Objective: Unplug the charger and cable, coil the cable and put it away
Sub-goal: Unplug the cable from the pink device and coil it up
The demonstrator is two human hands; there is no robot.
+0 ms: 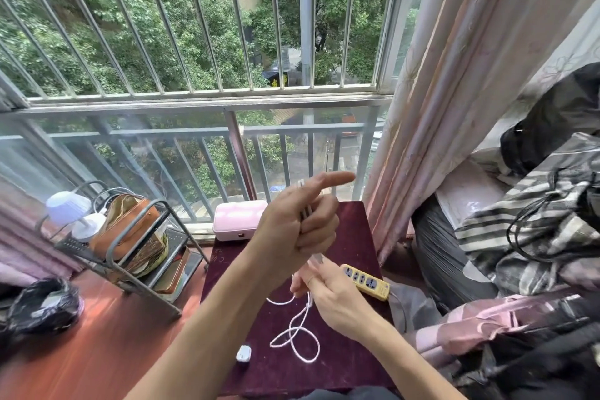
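A: Start closest to you. What's lying on the worktop (350,364)?

B: The white charger (243,353) sits near your front-left edge, free of any socket, so the unplugging looks done. Just beyond it the slack of the white cable (293,336) lies in a couple of loose loops on the dark red top, running up toward your hands.

A: And my right hand (328,294)?

B: It's low over the worktop, fingers pinched lightly on the cable where it rises from the loops. You're feeding from there, I'd judge, so the strand comes up without kinking or dragging the charger along.

A: The left hand (300,224)?

B: Raised above the right, three fingers curled shut on a few gathered turns of cable, the index finger pointing out free. Held high like that, it serves as the form you wind around, and the height keeps the slack hanging clear.

A: What's behind them?

B: The yellow power strip (367,281) lies just beside your right hand, with nothing plugged into the sockets I can see. Farther back a pink case (238,219) rests at the worktop's far edge by the window railing. Whether the coil belongs there, I cannot tell. Most of the cable is not yet wound.
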